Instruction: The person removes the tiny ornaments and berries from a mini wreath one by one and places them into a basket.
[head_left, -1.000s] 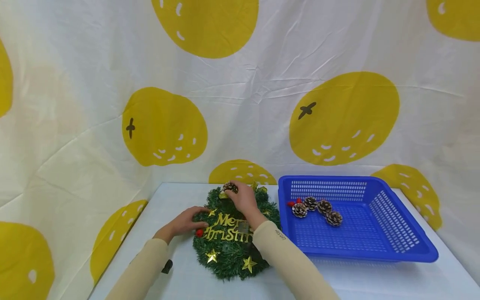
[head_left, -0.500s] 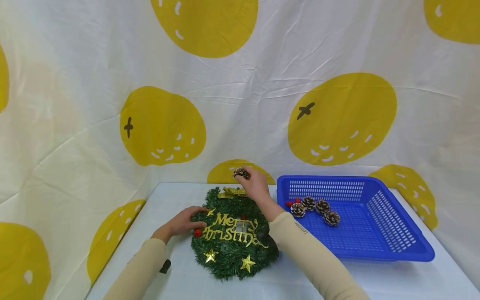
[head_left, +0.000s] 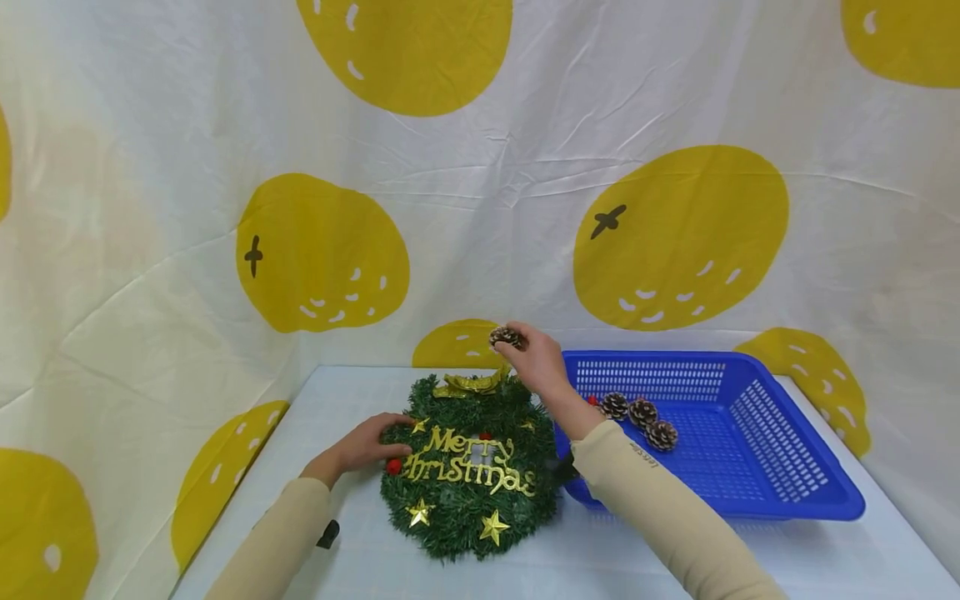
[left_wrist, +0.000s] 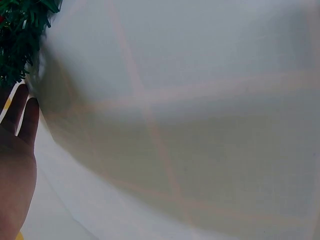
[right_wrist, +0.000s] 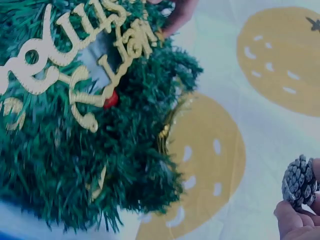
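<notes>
A green tinsel wreath [head_left: 450, 521] lies on the table, bearing gold "Merry Christmas" lettering [head_left: 468, 473], gold stars and a gold bow [head_left: 471, 384] at its far edge. My right hand [head_left: 538, 360] is raised past the wreath's far right side and pinches a brown, pale-tipped pine cone [head_left: 506, 338]. The right wrist view shows that pine cone [right_wrist: 299, 182] between thumb and fingers. At the wreath's left edge rests my left hand [head_left: 369, 442], fingers extended onto the greenery near a red berry [head_left: 393, 467]. In the left wrist view its fingers [left_wrist: 30, 120] reach the green tips.
To the right stands a blue perforated basket [head_left: 750, 500] with several pine cones [head_left: 642, 412] and a red berry [head_left: 592, 401] inside. A small black object [head_left: 327, 534] sits by the left forearm. Behind the white table [head_left: 375, 575] hangs a curtain with yellow fruit shapes [head_left: 678, 242].
My right hand has lifted the pine cone off the wreath's far edge and carried it up and to the right, uncovering the bow and lettering. The left hand has stayed at the wreath.
</notes>
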